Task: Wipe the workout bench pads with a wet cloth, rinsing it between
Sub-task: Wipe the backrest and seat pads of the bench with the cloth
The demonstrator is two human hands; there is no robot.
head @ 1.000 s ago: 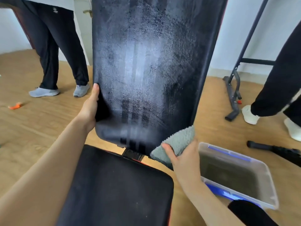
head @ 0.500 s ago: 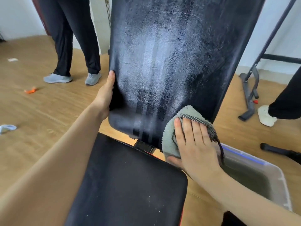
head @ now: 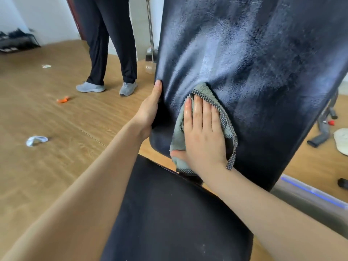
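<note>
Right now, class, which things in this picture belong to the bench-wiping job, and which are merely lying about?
Job: grey-green cloth under the right hand; back pad, gripped by the left hand; seat pad; plastic tub.
Lying about: orange scrap, crumpled white scrap, both on the floor; metal stand.

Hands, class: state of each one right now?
Left hand: grips the edge of the back pad.
Right hand: open, flat, pressing the cloth on the pad.
</note>
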